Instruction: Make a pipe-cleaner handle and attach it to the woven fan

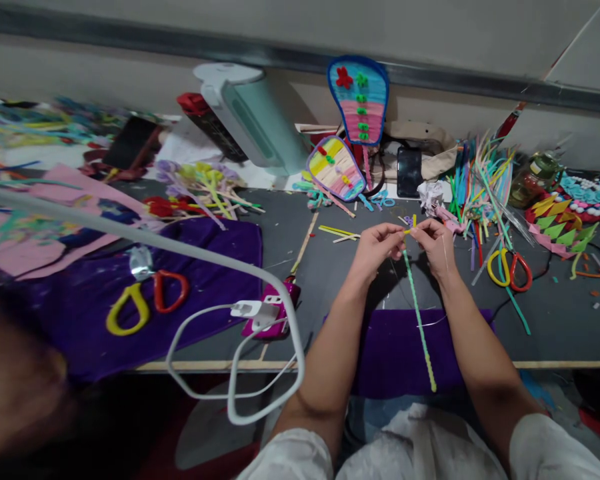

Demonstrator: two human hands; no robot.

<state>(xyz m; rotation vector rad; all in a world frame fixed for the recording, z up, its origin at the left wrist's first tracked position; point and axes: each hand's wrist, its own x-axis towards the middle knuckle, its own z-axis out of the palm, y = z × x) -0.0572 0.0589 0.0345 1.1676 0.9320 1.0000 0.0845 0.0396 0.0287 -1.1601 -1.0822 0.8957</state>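
Head view, hands at the clock's centre: the left hand (381, 241) and right hand (434, 247) pinch a short yellow strip (409, 231) by the fingertips. The green stem (417, 303) hangs toward 6 o'clock, over purple cloth (390, 353). A loosened pinch could let the strip slip. The stem looks slender, fuzzy, knobbly; scissors (500, 268) near 4 o'clock have smooth looped handles.

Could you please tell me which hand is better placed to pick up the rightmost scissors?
Probably the right hand: the rightmost scissors lie beyond its side, farther from the left hand.
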